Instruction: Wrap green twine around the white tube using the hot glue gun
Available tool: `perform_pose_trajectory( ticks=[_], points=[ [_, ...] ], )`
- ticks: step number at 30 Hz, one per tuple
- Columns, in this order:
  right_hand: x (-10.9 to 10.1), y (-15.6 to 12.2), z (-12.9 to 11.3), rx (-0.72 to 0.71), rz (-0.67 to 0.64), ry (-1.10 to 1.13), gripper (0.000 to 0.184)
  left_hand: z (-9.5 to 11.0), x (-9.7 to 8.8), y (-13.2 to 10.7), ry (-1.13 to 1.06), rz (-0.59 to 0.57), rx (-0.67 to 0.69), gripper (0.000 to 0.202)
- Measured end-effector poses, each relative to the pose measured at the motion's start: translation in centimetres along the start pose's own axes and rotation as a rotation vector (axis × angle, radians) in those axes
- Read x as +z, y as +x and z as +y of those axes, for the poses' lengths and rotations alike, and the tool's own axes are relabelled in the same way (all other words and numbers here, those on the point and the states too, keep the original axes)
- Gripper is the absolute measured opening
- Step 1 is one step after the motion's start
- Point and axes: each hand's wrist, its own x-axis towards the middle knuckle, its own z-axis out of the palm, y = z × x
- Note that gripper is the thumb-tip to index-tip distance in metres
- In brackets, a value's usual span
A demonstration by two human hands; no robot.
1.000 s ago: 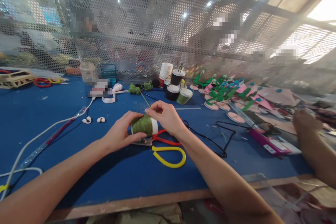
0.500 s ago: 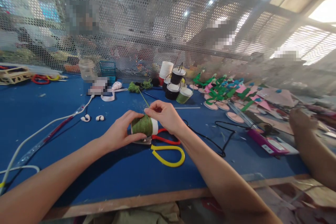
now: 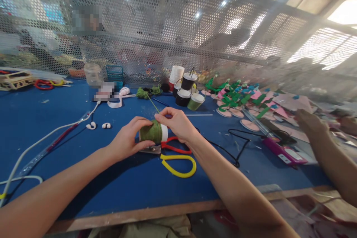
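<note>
A paper cup (image 3: pixel 164 133) lies on its side in the air above the table, its white rim facing right and its body wound with green yarn (image 3: pixel 150 131). My left hand (image 3: pixel 131 134) is closed around the cup's left end, thumb below and fingers above. Pinched between the thumb and fingers of my right hand (image 3: pixel 174 121) is the yarn strand, at the cup's upper edge. From there the strand runs taut back to a green yarn ball (image 3: pixel 142 93). Below the cup lie a red loop (image 3: pixel 178 149) and a yellow loop (image 3: pixel 182 174).
Yarn-wrapped cups (image 3: pixel 183 97) and a stack of white cups (image 3: pixel 176 74) stand at the back. Green and pink craft pieces (image 3: pixel 237 100) crowd the right, near another person's arm (image 3: pixel 318 134) and a purple box (image 3: pixel 281 150). White earbuds (image 3: pixel 91 125) and a cable lie left.
My right hand has shifted very slightly right along with the cup and strand. The other person's hand at the right has moved left over the craft pieces.
</note>
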Motion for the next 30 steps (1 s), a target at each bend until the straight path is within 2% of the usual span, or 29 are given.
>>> perform_pose_trajectory(
  ticks=[6, 14, 21, 25, 27, 28, 30],
  points=[
    [0.3, 0.1, 0.1, -0.015, 0.060, 0.031, 0.035, 0.5, -0.2, 0.1, -0.027, 0.068, 0.008, 0.029],
    [0.8, -0.1, 0.2, -0.044, 0.062, 0.041, 0.035, 0.8, 0.1, 0.4, -0.312, 0.183, -0.198, 0.006],
    [1.2, -0.1, 0.4, -0.058, 0.062, 0.010, 0.035, 0.6, -0.2, 0.7, -0.253, 0.162, -0.310, 0.014],
    [1.1, 0.1, 0.4, -0.062, 0.094, -0.002, 0.035, -0.6, -0.8, 0.9, -0.307, 0.335, -0.543, 0.019],
    [1.0, 0.1, 0.4, -0.058, 0.101, -0.011, 0.034, -1.4, -1.0, 1.0, -0.307, 0.423, -0.663, 0.031],
    [1.0, 0.1, 0.4, -0.057, 0.102, -0.015, 0.033, -1.7, -1.0, 1.0, -0.308, 0.428, -0.695, 0.037],
    [1.0, 0.1, 0.4, -0.059, 0.106, -0.018, 0.032, -2.2, -1.1, 1.1, -0.294, 0.423, -0.715, 0.033]
  ],
)
